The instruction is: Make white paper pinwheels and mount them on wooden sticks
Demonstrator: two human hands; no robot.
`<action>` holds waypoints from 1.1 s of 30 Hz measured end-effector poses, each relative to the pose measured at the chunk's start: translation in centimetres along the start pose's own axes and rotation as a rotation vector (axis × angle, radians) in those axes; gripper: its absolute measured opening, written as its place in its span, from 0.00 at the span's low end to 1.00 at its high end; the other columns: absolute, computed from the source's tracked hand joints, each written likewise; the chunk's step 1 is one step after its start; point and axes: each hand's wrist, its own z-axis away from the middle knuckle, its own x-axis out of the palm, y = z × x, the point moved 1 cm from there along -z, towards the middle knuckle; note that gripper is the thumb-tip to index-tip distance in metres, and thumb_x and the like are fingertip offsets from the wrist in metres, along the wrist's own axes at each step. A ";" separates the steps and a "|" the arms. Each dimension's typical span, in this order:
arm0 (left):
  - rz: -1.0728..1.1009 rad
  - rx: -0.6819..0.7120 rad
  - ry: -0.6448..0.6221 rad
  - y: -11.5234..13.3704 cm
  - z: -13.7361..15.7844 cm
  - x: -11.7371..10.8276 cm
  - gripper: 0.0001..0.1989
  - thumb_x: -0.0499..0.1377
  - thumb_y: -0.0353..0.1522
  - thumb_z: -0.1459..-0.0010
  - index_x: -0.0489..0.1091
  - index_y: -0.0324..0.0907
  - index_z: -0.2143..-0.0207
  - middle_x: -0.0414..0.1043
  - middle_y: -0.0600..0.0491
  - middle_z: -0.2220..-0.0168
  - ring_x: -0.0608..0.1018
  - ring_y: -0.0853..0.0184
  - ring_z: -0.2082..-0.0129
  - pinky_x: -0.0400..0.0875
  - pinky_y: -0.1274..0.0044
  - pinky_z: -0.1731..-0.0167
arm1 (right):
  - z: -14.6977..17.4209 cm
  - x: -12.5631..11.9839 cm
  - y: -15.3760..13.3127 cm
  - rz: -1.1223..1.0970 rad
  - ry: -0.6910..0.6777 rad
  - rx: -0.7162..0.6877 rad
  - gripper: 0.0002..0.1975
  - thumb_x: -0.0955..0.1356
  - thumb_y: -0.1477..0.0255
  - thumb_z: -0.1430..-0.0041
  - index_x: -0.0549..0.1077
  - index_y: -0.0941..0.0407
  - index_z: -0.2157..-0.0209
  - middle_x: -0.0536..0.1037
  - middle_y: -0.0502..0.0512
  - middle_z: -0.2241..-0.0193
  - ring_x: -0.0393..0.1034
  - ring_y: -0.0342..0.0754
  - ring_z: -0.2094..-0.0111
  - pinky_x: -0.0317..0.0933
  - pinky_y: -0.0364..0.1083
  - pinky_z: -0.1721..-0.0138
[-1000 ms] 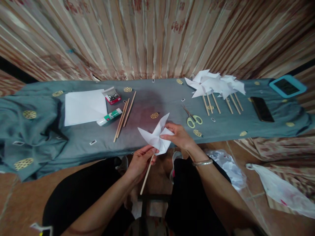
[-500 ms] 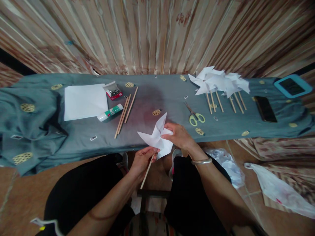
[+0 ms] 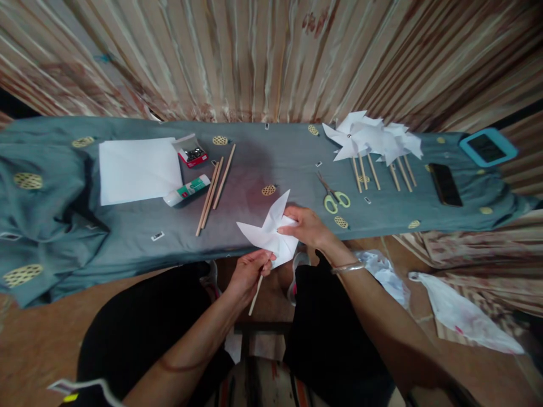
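Between my two hands is a white paper pinwheel (image 3: 271, 233), held just over the table's front edge. My left hand (image 3: 251, 271) is closed around a thin wooden stick (image 3: 255, 296) close under the paper, its fingers also touching the lowest blade. The stick's lower end points down toward my lap. My right hand (image 3: 306, 227) pinches the pinwheel on its right side, the thumb pressing near the centre and the fingers behind the paper. How stick and paper meet at the back is hidden.
On the grey cloth (image 3: 288, 164) at left lie white paper sheets (image 3: 138, 172), an open box of pins (image 3: 192, 152), a glue stick (image 3: 186, 190) and loose wooden sticks (image 3: 210, 195). To the right are scissors (image 3: 334, 198), several pinwheels (image 3: 369, 135), a phone (image 3: 445, 185) and a blue-framed device (image 3: 487, 147).
The stick has swung to a steeper angle, and less of it shows below my left hand. My right hand keeps its pinch on the pinwheel. The whole view has shifted slightly.
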 end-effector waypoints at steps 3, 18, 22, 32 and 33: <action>0.002 0.006 -0.010 0.0 0.0 0.0 0.17 0.72 0.38 0.65 0.75 0.33 0.80 0.60 0.58 0.86 0.57 0.79 0.84 0.45 0.80 0.80 | -0.1 -0.1 -0.2 -0.009 -0.003 0.018 0.13 0.73 0.77 0.55 0.78 0.55 0.64 0.83 0.51 0.66 0.75 0.48 0.65 0.68 0.45 0.64; 0.028 0.027 -0.012 -0.3 -0.4 0.0 0.17 0.73 0.38 0.67 0.74 0.34 0.80 0.62 0.57 0.85 0.58 0.79 0.83 0.44 0.80 0.81 | -0.5 0.0 0.1 -0.024 -0.017 0.026 0.12 0.73 0.76 0.56 0.76 0.56 0.65 0.82 0.50 0.66 0.76 0.49 0.64 0.68 0.45 0.61; 0.045 0.033 0.003 -0.5 -0.4 -0.2 0.17 0.73 0.37 0.68 0.74 0.34 0.79 0.65 0.56 0.83 0.59 0.78 0.82 0.43 0.81 0.81 | -0.5 -0.1 0.2 -0.069 -0.045 0.006 0.12 0.73 0.76 0.54 0.76 0.55 0.64 0.83 0.50 0.66 0.77 0.49 0.63 0.69 0.45 0.60; 0.084 -0.002 0.027 -0.5 -0.5 -0.2 0.19 0.75 0.36 0.72 0.75 0.33 0.80 0.67 0.55 0.82 0.59 0.80 0.83 0.44 0.83 0.82 | -1.0 -0.3 0.1 -0.046 -0.079 -0.002 0.14 0.75 0.73 0.55 0.77 0.56 0.63 0.83 0.52 0.64 0.76 0.50 0.62 0.66 0.46 0.59; 0.087 -0.005 0.026 -0.5 -0.4 -0.2 0.19 0.76 0.36 0.72 0.75 0.33 0.80 0.66 0.55 0.83 0.59 0.81 0.83 0.44 0.83 0.82 | -0.9 -0.4 -0.3 0.003 -0.081 -0.003 0.14 0.75 0.72 0.55 0.77 0.56 0.63 0.83 0.52 0.64 0.76 0.49 0.63 0.66 0.46 0.60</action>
